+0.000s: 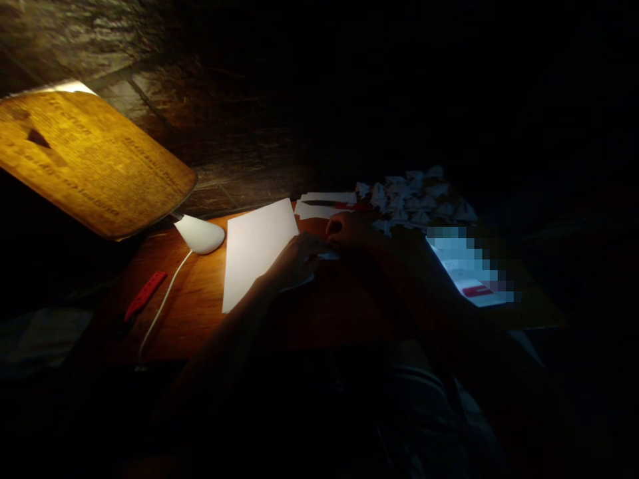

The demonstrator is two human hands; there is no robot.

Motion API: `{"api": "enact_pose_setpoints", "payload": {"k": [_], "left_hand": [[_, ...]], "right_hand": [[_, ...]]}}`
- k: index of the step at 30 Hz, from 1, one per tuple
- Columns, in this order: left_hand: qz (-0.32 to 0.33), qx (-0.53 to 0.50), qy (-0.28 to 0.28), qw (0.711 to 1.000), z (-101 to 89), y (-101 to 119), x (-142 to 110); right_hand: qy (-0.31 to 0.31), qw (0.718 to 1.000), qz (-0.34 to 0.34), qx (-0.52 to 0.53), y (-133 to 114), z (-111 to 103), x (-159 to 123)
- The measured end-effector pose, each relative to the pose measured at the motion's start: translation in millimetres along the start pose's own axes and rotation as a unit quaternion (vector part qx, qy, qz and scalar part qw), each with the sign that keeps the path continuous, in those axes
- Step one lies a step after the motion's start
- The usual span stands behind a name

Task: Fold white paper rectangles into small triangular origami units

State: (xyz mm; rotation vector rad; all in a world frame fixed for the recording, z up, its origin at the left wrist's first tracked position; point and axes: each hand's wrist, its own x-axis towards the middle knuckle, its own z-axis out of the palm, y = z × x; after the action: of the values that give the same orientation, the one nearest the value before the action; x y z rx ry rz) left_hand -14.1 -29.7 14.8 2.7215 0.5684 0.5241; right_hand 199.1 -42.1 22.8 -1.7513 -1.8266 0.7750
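Dim table (200,313): left hand (298,261) and right hand (349,229) pinch a small paper (329,255) beside a sheet (254,249) whose long axis runs toward the far edge.

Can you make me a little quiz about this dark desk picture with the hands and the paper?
1. True or false: the pile of folded paper pieces lies beyond the right hand.
2. What colour is the flat tool beside the white cable?
3. The left hand rests at the edge of: A) the big white sheet, B) the lamp base, C) the board.

Key: 1 true; 2 red; 3 A.
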Motion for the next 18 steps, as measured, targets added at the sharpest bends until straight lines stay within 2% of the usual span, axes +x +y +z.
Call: {"api": "enact_pose_setpoints", "payload": {"k": [18], "left_hand": [[0.007, 0.006, -0.001, 1.0, 1.5, -2.7, -0.5]], "right_hand": [[0.02, 1.0, -0.002, -0.018, 0.4, 3.7, 1.2]]}}
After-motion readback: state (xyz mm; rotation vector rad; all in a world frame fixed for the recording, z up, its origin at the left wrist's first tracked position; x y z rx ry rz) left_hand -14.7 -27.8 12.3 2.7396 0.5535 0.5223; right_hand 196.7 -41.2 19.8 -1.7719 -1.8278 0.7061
